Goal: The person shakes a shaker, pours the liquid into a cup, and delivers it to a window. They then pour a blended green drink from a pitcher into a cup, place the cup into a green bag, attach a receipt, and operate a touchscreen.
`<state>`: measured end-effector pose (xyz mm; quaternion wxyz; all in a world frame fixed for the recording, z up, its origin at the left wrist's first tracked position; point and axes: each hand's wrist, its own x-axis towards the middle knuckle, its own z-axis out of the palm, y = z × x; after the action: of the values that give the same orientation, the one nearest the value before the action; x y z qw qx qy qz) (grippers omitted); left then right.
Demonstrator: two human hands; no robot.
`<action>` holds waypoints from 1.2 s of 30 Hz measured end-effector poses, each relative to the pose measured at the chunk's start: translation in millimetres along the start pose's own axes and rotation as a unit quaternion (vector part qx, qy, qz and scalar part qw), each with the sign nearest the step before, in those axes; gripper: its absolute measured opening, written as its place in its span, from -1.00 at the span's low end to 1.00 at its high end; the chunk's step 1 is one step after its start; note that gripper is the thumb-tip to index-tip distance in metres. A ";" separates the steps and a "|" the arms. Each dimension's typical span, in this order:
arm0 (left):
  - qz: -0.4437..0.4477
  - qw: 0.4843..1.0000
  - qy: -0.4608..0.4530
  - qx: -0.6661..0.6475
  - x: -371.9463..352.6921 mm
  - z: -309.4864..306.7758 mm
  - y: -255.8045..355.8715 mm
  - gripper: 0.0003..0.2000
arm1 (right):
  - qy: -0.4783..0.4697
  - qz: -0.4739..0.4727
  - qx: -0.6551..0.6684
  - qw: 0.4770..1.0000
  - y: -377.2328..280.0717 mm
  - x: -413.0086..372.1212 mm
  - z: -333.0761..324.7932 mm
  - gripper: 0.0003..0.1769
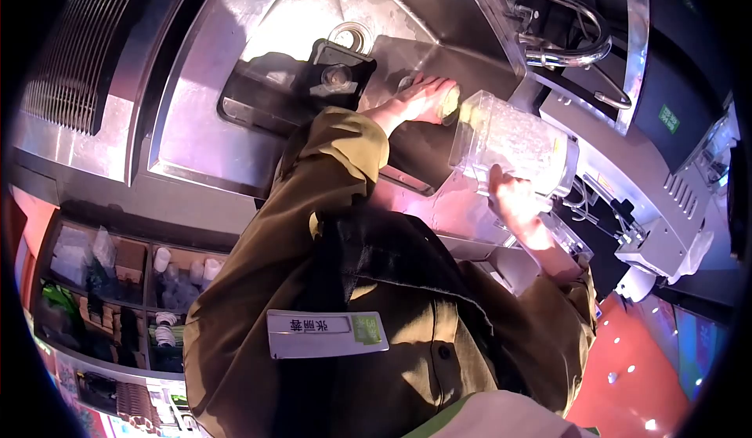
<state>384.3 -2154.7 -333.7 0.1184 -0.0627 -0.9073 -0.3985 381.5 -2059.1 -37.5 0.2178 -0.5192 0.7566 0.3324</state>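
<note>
My left hand [419, 101] reaches over the sink with its fingers closed around a yellow-green sponge [449, 106]. Just right of the sponge, a clear plastic jug [517, 136] lies tilted on its side, its wall wet or frothy-looking. The jug's wide end faces my left hand; a small gap seems to separate it from the sponge. My right hand [515, 195] grips the jug from below, at its handle side. Part of the handle is hidden by the fingers.
The steel sink [211, 70] holds a black container [262, 97] and a dark frame-like part [337, 77] near the round drain [350, 38]. A curved metal faucet [576, 58] stands at upper right. A drawer with compartments [149, 289] lies open at lower left.
</note>
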 end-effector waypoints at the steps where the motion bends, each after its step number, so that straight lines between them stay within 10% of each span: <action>1: 0.002 1.000 0.010 -0.016 -1.1 -5.7 0.7 -0.32 | 0.002 0.000 0.004 1.000 0.5 2.0 -6.3 -0.83; 36: -0.016 0.998 0.041 -0.042 3.3 6.4 11.2 -0.16 | -0.014 0.040 -0.022 0.999 -23.6 5.3 -2.0 -0.90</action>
<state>382.4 -2142.3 -329.1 0.1465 -0.0368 -0.8852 -0.4400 401.5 -2069.6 -46.2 0.2037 -0.4886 0.7661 0.3645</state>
